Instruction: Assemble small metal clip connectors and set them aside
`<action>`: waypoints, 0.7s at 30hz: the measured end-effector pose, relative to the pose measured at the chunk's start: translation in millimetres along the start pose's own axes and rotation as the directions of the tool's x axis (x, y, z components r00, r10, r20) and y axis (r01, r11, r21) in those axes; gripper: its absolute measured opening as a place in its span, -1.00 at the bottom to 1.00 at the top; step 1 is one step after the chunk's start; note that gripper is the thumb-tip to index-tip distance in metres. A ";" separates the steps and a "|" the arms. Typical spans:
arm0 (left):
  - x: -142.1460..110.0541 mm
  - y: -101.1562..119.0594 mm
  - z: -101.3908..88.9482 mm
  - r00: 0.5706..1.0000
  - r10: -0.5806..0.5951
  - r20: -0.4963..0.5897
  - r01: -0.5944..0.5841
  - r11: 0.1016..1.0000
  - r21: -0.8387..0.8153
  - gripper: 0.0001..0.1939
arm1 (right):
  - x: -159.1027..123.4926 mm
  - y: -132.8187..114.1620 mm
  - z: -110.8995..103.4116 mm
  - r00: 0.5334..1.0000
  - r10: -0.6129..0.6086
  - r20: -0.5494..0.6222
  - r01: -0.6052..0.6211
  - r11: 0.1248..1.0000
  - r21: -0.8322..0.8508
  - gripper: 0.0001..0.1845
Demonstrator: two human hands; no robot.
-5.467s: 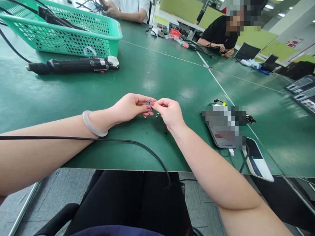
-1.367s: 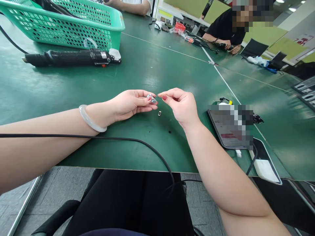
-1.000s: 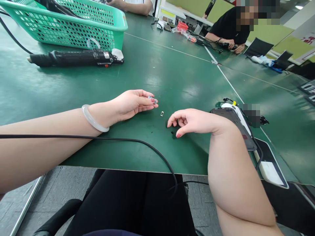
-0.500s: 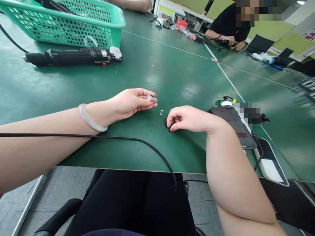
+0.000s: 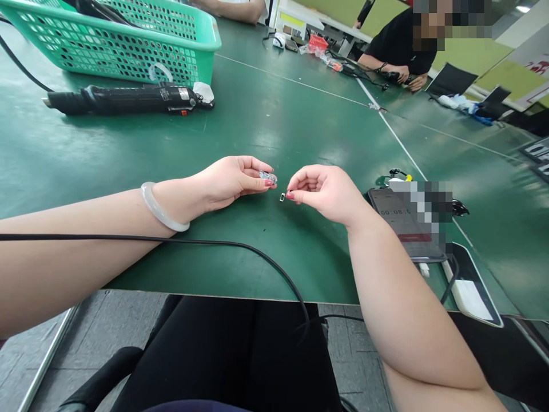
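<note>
My left hand (image 5: 227,183) rests on the green table (image 5: 266,114), its thumb and fingers closed on a small silvery part (image 5: 268,175). My right hand (image 5: 323,189) hovers just to its right, thumb and forefinger pinched together. Whatever sits in that pinch is too small to make out. A tiny metal piece (image 5: 282,197) lies on the table right beside my right fingertips, between the two hands. A pale bangle (image 5: 160,209) circles my left wrist.
A black electric screwdriver (image 5: 128,98) lies in front of a green mesh basket (image 5: 128,48) at the back left. A phone (image 5: 403,223) and a white device (image 5: 467,294) sit at my right. A black cable (image 5: 214,245) crosses my left forearm. Other people work at the far side.
My right hand dropped to the table near a dark speck, closed its fingers there, then rose back toward my left hand in a pinch. My left hand kept hold of the silvery part.
</note>
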State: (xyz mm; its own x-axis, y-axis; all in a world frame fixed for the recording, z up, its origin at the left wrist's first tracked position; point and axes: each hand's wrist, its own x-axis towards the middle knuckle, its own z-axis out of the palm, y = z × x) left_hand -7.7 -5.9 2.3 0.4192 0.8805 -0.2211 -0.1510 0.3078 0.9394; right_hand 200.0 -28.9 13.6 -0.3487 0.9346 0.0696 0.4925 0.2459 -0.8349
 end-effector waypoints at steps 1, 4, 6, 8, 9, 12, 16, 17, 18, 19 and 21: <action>-0.3 0.1 0.3 1.000 0.002 0.004 -0.002 1.000 0.007 -0.79 | 1.0 -0.1 2.6 0.999 -0.022 -0.050 0.024 0.999 0.042 -0.81; -0.9 0.3 0.5 1.000 0.010 0.016 -0.010 1.000 0.015 -0.79 | 3.9 0.0 12.1 0.978 -0.066 -0.200 0.078 0.995 0.055 -0.82; -1.1 0.6 0.7 1.000 0.011 0.016 -0.012 1.000 0.021 -0.78 | 5.2 -0.4 19.0 0.961 -0.086 -0.262 0.093 0.996 0.014 -0.86; -1.1 0.8 0.7 1.000 0.011 0.018 -0.012 1.000 0.029 -0.78 | 5.7 -1.4 25.4 0.946 -0.124 -0.300 0.115 0.992 -0.047 -0.89; -1.0 0.7 0.6 1.000 0.012 0.022 -0.012 0.999 0.031 -0.78 | 5.7 -2.1 28.2 0.936 -0.149 -0.319 0.128 0.988 -0.087 -0.91; -0.4 0.2 0.1 0.999 0.017 0.036 -0.018 0.999 0.027 -0.78 | 5.4 -4.5 34.6 0.905 -0.228 -0.359 0.154 0.963 -0.222 -0.95; 0.3 -0.6 -0.3 0.999 0.022 0.045 -0.023 1.000 0.015 -0.79 | 5.6 -5.5 39.2 0.890 -0.294 -0.348 0.181 0.929 -0.322 -0.92; 0.4 -0.7 -0.3 0.999 0.021 0.046 -0.022 1.000 0.013 -0.79 | 5.8 -5.2 40.1 0.885 -0.307 -0.350 0.187 0.923 -0.335 -0.91; 0.4 -0.7 -0.3 0.999 0.022 0.047 -0.023 1.000 0.011 -0.79 | 6.0 -4.9 40.9 0.880 -0.317 -0.354 0.190 0.917 -0.349 -0.90; 0.3 -0.6 -0.2 0.999 0.024 0.049 -0.024 1.000 0.007 -0.79 | 6.1 -4.5 41.7 0.875 -0.325 -0.359 0.189 0.912 -0.364 -0.90; 0.1 -0.3 -0.2 0.998 0.026 0.057 -0.025 1.000 -0.002 -0.79 | 6.2 -4.0 42.9 0.870 -0.329 -0.367 0.175 0.902 -0.395 -0.90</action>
State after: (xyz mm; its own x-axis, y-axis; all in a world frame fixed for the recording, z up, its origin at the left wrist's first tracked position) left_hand -7.8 -5.9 1.9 0.4659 0.8660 -0.1817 -0.1632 0.2859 0.9443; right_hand 161.7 -35.1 -6.0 -0.1726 0.8263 0.5361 0.6980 0.4866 -0.5254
